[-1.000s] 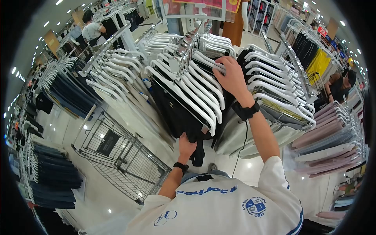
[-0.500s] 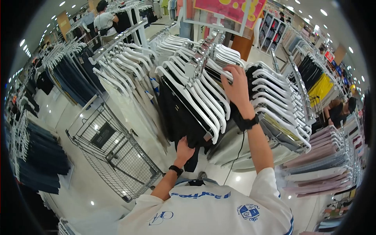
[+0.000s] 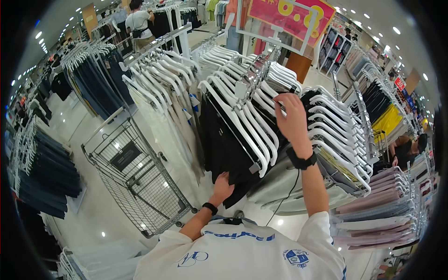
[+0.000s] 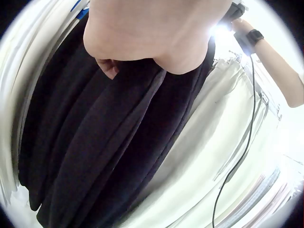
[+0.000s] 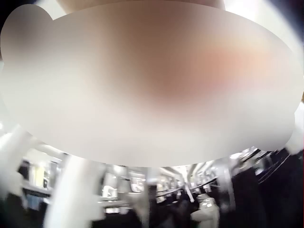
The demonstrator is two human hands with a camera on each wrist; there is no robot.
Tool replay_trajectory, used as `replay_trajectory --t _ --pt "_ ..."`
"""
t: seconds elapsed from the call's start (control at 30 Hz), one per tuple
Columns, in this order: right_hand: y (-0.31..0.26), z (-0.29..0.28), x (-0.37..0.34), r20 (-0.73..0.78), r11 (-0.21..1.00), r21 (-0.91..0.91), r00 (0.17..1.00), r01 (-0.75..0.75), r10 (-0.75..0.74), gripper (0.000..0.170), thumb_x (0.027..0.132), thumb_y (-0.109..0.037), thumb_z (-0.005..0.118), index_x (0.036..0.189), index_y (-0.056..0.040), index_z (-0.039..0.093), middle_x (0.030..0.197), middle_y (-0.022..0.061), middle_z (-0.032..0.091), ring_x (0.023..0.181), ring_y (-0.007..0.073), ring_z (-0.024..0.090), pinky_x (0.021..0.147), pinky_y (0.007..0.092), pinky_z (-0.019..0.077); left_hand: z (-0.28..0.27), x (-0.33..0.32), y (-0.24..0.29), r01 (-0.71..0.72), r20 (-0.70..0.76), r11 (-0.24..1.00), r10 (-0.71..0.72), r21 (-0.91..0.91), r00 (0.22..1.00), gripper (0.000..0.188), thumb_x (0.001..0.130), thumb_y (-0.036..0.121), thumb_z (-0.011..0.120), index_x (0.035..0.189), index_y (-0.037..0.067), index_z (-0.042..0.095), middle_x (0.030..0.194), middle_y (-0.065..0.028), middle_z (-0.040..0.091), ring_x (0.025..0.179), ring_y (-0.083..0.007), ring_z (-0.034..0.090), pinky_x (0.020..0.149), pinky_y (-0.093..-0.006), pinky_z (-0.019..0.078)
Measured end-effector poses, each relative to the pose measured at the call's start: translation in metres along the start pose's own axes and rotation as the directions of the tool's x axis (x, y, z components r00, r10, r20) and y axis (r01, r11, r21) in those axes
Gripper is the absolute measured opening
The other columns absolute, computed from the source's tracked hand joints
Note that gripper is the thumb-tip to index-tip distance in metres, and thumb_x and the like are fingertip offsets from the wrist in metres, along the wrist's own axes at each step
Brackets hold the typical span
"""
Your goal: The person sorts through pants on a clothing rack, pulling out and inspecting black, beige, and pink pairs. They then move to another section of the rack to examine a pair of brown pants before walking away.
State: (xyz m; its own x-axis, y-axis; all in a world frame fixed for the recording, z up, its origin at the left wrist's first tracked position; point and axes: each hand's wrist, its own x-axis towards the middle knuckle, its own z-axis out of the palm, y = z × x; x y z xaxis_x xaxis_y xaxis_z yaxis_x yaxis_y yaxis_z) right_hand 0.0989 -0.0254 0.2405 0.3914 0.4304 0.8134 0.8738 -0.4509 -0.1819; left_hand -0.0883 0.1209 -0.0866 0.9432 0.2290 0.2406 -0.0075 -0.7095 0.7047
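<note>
In the head view my left hand [image 3: 224,186] holds the lower part of black trousers [image 3: 219,144] that hang from a rack. The left wrist view shows a fingertip [image 4: 108,69] bent against the dark cloth [image 4: 109,123], which falls in long folds below the hand. My right hand [image 3: 293,119] is higher up, its fingers bent over the end of a white hanger [image 3: 268,95] in the same row. Other white hangers [image 3: 242,126] stand close together between the hands. A blurred patch covers most of the right wrist view and hides that hand's fingers.
An empty wire shopping cart [image 3: 135,172] stands at the left. Pale trousers [image 3: 161,121] hang beside the black ones, and more white hangers [image 3: 326,130] fill the rail at the right. Overhead is a pink sale sign [image 3: 298,18]. Other people [image 3: 139,23] are farther off.
The head view has shifted, so the rack sits farther right and lower. Both hands keep to the same places on the rack; the black cloth near the left hand hangs broader.
</note>
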Motion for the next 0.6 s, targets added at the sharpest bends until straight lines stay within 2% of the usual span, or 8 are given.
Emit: replay_trajectory --t 0.1,0.13,0.2,0.37,0.43,0.5,0.6 --pt "-0.033 -0.005 -0.005 0.112 0.963 0.267 0.991 0.040 -0.073 0.016 0.078 0.001 0.065 0.093 -0.0043 0.064 0.098 0.0115 0.065 0.096 0.0321 0.060 0.084 0.0392 0.0472 -0.003 0.000 0.003 0.006 -0.011 1.000 -0.006 -0.013 1.000 0.053 0.068 0.011 0.067 0.118 -0.004 0.059 0.120 -0.0241 0.061 0.118 -0.0420 0.053 0.106 -0.0443 0.0401" --pt "-0.032 -0.004 -0.009 0.109 0.963 0.267 0.992 0.038 -0.069 0.016 0.078 0.001 0.065 0.093 -0.0043 0.064 0.098 0.0115 0.065 0.096 0.0321 0.060 0.084 0.0392 0.0472 -0.004 0.000 0.004 -0.015 -0.009 1.000 0.015 -0.024 1.000 0.052 0.068 0.010 0.066 0.117 -0.005 0.058 0.119 -0.0246 0.061 0.117 -0.0423 0.053 0.105 -0.0446 0.0401" --pt "-0.030 0.001 -0.016 0.243 0.928 0.370 0.960 0.039 -0.137 0.018 0.078 -0.001 0.066 0.095 -0.0053 0.065 0.101 0.0104 0.065 0.099 0.0314 0.060 0.086 0.0392 0.0475 -0.004 0.000 0.000 -0.040 0.000 0.999 0.040 -0.030 0.999 0.051 0.069 0.010 0.065 0.117 -0.005 0.058 0.117 -0.0251 0.062 0.117 -0.0427 0.053 0.105 -0.0449 0.0402" --pt "-0.011 -0.007 -0.016 0.277 0.976 0.209 0.954 0.060 -0.118 0.016 0.079 -0.002 0.069 0.095 -0.0027 0.066 0.103 0.0106 0.065 0.099 0.0303 0.061 0.087 0.0369 0.0484 -0.002 -0.002 -0.004 -0.042 -0.023 0.994 0.040 -0.096 0.999 0.051 0.069 0.008 0.063 0.118 -0.005 0.058 0.117 -0.0266 0.061 0.117 -0.0440 0.052 0.105 -0.0453 0.0400" --pt "-0.026 -0.011 -0.017 0.246 0.955 0.296 0.967 -0.012 -0.064 0.017 0.078 -0.002 0.070 0.095 -0.0028 0.066 0.104 0.0101 0.065 0.099 0.0302 0.061 0.088 0.0373 0.0479 0.004 -0.004 -0.011 -0.015 -0.031 0.995 0.011 -0.100 0.999 0.052 0.069 0.008 0.063 0.118 -0.005 0.059 0.118 -0.0270 0.061 0.117 -0.0444 0.052 0.106 -0.0452 0.0399" --pt "-0.045 -0.018 -0.016 0.285 0.934 0.354 0.956 -0.039 -0.068 0.018 0.077 -0.002 0.070 0.094 -0.0030 0.065 0.105 0.0093 0.065 0.100 0.0297 0.060 0.090 0.0370 0.0470 0.006 -0.005 -0.012 0.021 -0.033 0.994 -0.025 -0.104 0.999 0.052 0.069 0.008 0.063 0.119 -0.004 0.059 0.120 -0.0274 0.060 0.118 -0.0447 0.051 0.106 -0.0451 0.0398" --pt "-0.052 -0.015 -0.023 0.365 0.888 0.458 0.916 -0.024 -0.164 0.015 0.078 -0.006 0.070 0.093 -0.0045 0.065 0.102 0.0077 0.064 0.098 0.0285 0.059 0.087 0.0367 0.0482 0.000 -0.006 -0.007 0.065 0.016 0.990 -0.063 -0.127 0.998 0.053 0.068 0.009 0.064 0.119 -0.006 0.059 0.121 -0.0283 0.059 0.119 -0.0449 0.051 0.107 -0.0450 0.0396"
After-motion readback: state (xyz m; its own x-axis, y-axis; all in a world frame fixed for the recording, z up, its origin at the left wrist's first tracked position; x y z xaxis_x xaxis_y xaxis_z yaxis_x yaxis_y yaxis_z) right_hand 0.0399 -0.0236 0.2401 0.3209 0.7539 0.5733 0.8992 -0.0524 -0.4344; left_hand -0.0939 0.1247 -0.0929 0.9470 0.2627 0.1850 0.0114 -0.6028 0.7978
